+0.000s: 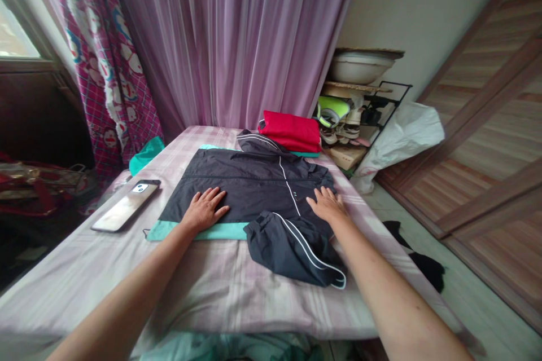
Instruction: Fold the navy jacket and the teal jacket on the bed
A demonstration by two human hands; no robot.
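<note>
A dark jacket (245,186) with white piping and a teal lower layer lies spread on the table, its collar end to the right. My left hand (206,207) rests flat on the jacket's body near the teal edge, fingers spread. On the right, my right hand (326,204) presses on the shoulder area, its fingers also apart. One sleeve (292,248) with white stripes hangs loosely toward me between my arms. The other sleeve (260,142) bends away at the far side, close to a folded red garment (292,131).
A phone (127,206) lies face down on the checked tablecloth (203,293) at left. Teal cloth (146,155) sits at the table's left edge. Behind hang purple curtains (237,39). A shoe rack (393,104) and a white plastic bag (402,138) stand beyond the right edge.
</note>
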